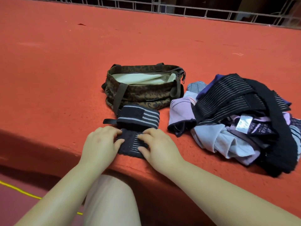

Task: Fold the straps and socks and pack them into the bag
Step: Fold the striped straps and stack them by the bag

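Observation:
A black strap with thin grey stripes (130,143) lies folded flat near the front edge of the red ledge. My left hand (101,144) grips its left side and my right hand (156,145) grips its right side, fingers curled over the top. Just behind it lies another folded black strap with grey bands (138,117). Further back a brown camouflage bag (146,93) stands unzipped, showing a cream lining. To the right sits a heap of black straps and lilac and grey socks (236,121).
The red carpeted ledge (65,70) stretches wide to the left and back, ending at a metal grille (211,12). The ledge drops off just below my hands. My knee (110,201) is under them, and a yellow cord (21,191) crosses the floor at lower left.

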